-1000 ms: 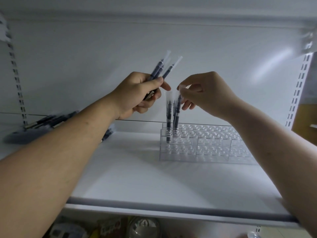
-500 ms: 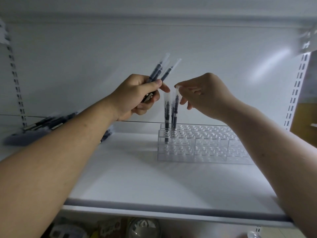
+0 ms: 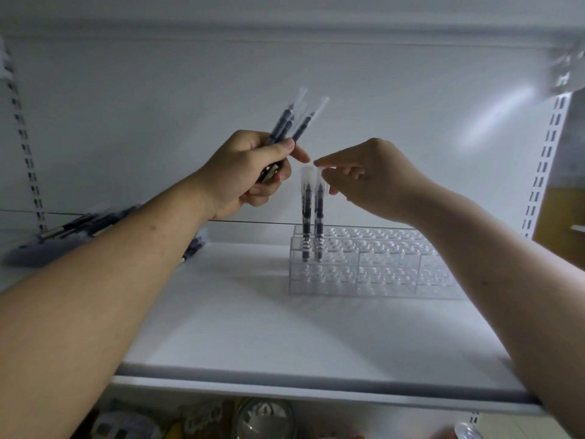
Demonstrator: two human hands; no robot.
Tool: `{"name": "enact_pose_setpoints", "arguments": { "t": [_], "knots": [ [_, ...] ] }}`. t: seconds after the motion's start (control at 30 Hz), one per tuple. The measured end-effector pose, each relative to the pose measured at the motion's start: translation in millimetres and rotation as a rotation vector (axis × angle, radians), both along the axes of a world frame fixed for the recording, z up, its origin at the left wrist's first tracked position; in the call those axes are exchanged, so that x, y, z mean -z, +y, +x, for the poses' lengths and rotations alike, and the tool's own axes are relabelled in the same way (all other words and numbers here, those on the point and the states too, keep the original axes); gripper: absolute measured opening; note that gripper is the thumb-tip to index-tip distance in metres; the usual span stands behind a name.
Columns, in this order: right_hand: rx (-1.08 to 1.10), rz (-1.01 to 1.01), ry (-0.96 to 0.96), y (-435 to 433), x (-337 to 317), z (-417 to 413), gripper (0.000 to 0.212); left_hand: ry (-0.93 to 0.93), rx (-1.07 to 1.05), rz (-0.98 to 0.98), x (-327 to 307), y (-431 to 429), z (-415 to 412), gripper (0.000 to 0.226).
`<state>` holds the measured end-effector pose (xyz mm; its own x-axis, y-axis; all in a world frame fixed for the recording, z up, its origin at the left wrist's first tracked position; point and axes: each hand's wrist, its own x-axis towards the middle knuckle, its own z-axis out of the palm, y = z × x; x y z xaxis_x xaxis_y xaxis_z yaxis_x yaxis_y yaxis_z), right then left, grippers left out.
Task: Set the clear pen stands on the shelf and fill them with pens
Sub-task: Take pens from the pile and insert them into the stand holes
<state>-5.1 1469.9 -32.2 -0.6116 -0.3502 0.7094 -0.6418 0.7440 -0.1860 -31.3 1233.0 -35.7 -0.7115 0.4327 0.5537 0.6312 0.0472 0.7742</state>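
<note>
Clear tiered pen stands sit side by side on the white shelf, right of centre. Two dark pens in clear sleeves stand upright in holes at the stands' left end. My right hand hovers over them, its index fingertip and thumb pinching the top of the right-hand pen's sleeve. My left hand is raised just left of that spot and grips a bundle of sleeved dark pens that point up and to the right.
A blurred pile of more pens lies at the shelf's left rear, partly behind my left forearm. Slotted uprights frame the back wall. The shelf's front lip runs below my arms, with assorted goods on the level beneath.
My right hand has lowered the second pen down into the stand beside the first. The left hand has kept its bundle in about the same place.
</note>
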Motion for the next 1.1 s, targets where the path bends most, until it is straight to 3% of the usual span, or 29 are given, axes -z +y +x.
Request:
{"name": "enact_pose_setpoints", "arguments": {
  "t": [0.13,0.23,0.33,0.5,0.63,0.8,0.93,1.1],
  "knots": [
    [-0.077,-0.191,0.064,-2.4,-2.0,-1.3,0.025,-0.032,0.036,-0.013,-0.5,0.5,0.7,0.03],
    [-0.265,-0.411,0.005,-4.5,-5.1,0.6,0.019,-0.07,0.081,-0.029,-0.3,1.9,1.5,0.031],
    [-0.354,-0.49,-0.037,-7.0,-4.7,2.4,0.01,-0.088,0.101,-0.038,-0.9,3.4,3.2,0.032],
    [-0.341,-0.601,-0.115,-10.0,-2.7,-0.4,0.025,-0.079,0.102,-0.108,0.9,6.3,3.6,0.032],
    [-0.432,-0.847,-0.161,-8.9,-7.7,-0.8,0.016,-0.061,0.045,-0.136,2.5,6.9,3.1,0.032],
    [-0.428,-1.162,-0.014,6.3,-24.0,-0.3,0.018,-0.045,-0.003,-0.099,1.4,4.6,2.2,0.031],
    [-0.216,-0.85,0.133,15.0,-21.3,-7.9,0.016,-0.047,-0.006,-0.045,0.2,3.0,2.9,0.033],
    [-0.07,-0.445,0.068,9.4,-8.3,-15.6,0.016,-0.062,0.021,0.009,-1.8,1.7,4.2,0.026]
  ]
}}
